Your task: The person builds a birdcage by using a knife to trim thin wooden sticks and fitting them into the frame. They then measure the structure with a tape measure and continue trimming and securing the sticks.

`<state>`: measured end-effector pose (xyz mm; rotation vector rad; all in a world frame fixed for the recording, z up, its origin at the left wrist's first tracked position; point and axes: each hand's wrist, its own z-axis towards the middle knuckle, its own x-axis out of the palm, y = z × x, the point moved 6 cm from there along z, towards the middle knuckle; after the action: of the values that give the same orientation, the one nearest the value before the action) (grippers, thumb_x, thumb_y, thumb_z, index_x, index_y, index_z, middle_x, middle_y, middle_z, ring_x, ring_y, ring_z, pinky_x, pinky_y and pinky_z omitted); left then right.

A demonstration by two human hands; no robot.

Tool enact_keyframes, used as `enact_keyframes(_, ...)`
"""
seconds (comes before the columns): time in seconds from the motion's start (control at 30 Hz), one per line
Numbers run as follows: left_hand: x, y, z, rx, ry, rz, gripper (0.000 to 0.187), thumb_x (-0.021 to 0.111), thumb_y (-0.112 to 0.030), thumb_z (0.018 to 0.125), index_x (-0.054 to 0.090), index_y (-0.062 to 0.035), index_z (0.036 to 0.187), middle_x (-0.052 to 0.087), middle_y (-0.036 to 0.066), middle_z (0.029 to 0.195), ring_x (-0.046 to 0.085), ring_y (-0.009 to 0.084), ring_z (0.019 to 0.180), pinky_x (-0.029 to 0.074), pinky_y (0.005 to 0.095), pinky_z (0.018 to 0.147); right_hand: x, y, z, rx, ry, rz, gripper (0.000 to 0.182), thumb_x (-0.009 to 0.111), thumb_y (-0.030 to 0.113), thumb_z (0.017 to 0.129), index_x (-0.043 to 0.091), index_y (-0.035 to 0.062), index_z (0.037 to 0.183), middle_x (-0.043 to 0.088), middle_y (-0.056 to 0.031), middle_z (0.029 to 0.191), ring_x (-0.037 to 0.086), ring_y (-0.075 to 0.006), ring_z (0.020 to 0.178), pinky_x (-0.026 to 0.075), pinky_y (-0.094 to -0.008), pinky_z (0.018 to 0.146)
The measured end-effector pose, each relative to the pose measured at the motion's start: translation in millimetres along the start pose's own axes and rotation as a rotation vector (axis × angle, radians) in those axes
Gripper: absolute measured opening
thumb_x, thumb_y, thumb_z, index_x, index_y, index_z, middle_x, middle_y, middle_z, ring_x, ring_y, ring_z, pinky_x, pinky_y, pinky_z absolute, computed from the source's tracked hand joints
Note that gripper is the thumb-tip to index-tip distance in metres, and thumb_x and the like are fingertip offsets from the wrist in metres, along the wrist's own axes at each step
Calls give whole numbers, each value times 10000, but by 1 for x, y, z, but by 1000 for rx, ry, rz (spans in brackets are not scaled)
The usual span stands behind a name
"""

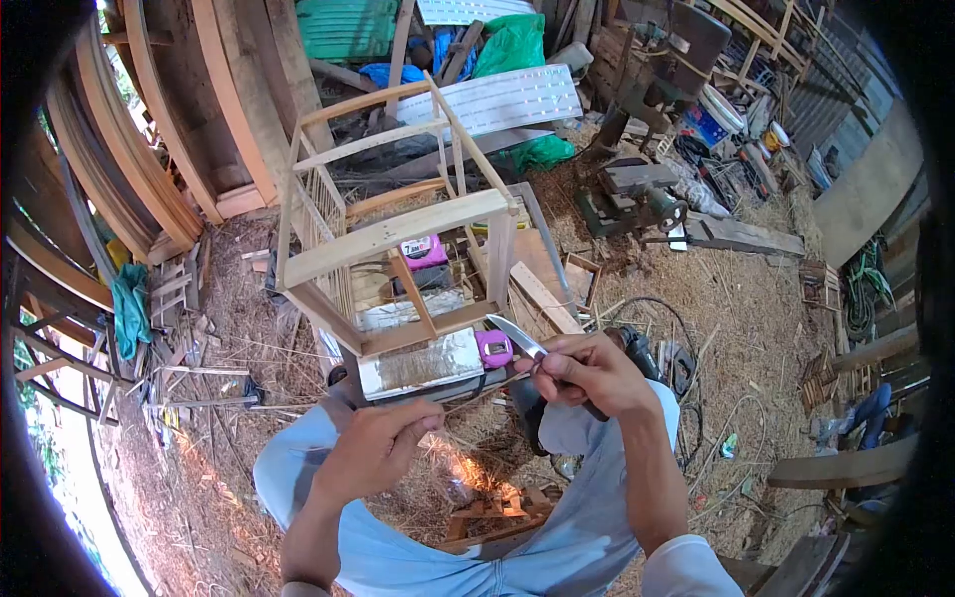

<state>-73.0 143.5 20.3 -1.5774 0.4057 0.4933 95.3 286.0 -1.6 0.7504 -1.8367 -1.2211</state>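
My right hand (602,376) is closed around a knife (515,335), its bright blade pointing up and to the left. A thin wooden strip (476,394) runs from the fingers of my right hand to my left hand (378,453), which pinches its other end. Both hands are above my knees. Just past the knife tip lies a pink-purple tape measure (493,349) at the end of a worn white board (423,366). A pale wooden frame (398,239) with thin slats along its left side stands beyond my hands.
A second pink item (425,251) lies within the frame. Wood shavings cover the ground (736,328). A machine with a vise-like part (637,204) stands at the right back. Curved planks (234,90) lean at the left, and a dark cable (686,328) loops on the right.
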Motion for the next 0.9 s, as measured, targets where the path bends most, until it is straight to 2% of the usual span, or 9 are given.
enact_keyframes(0.3,-1,-2,-3,55,-24,76,122,527,-117,899,590,-58,985,649,137,841,634,335,787,487,373,659,-11,0,-3,28,-98,-22,251,568,145,909,626,-58,1045,525,-12,645,362,-39,484,239,-192,418)
enact_keyframes(0.37,-2,-3,-4,48,-17,78,122,525,-123,901,587,-59,984,651,135,842,634,338,792,489,379,660,-11,4,-5,14,-81,-67,227,563,198,917,645,-10,955,518,31,671,381,-28,512,271,-186,433)
enact_keyframes(0.57,-2,2,-5,55,-47,66,122,525,-112,900,584,-53,990,652,134,828,644,326,780,492,368,659,-24,5,-7,-40,-213,-33,174,566,152,898,654,8,939,518,29,662,381,-32,518,284,-189,449)
enact_keyframes(0.63,-10,11,-10,21,-57,55,126,519,-101,903,581,-43,996,654,131,818,656,295,765,488,353,652,-67,12,-23,-121,-798,-395,156,541,140,883,647,32,925,479,54,622,365,-32,500,279,-192,449)
enact_keyframes(0.7,-31,16,-13,12,-141,78,124,515,-94,904,581,-37,993,653,124,804,656,283,749,487,343,650,-123,44,-55,-449,-954,86,179,506,156,867,613,56,970,407,78,577,332,-43,458,257,-206,421)
enact_keyframes(0.73,-43,16,-14,-4,-232,104,123,511,-88,906,580,-31,990,652,118,791,655,272,733,485,333,647,-124,40,-53,-459,-949,90,179,506,156,867,613,56,970,407,78,577,332,-43,458,257,-206,421)
enact_keyframes(0.8,-35,17,-6,-69,-193,64,109,512,-87,908,579,-22,966,639,115,761,641,271,698,475,329,633,-120,17,-41,-396,-823,366,255,488,268,925,559,62,1058,338,86,547,300,-54,424,227,-220,390)
enact_keyframes(0.87,-29,13,4,-4,-237,127,103,506,-94,914,573,-23,947,620,123,733,618,278,653,457,335,598,-75,17,-22,-390,-631,244,401,425,437,962,513,59,1062,336,54,529,308,-62,414,227,-229,375)
enact_keyframes(0.9,-26,13,6,1,-222,128,103,506,-94,914,573,-23,947,620,123,733,618,278,653,457,335,598,-69,11,-12,-457,-484,246,361,450,396,963,513,52,1050,356,32,537,330,-70,428,242,-227,382)
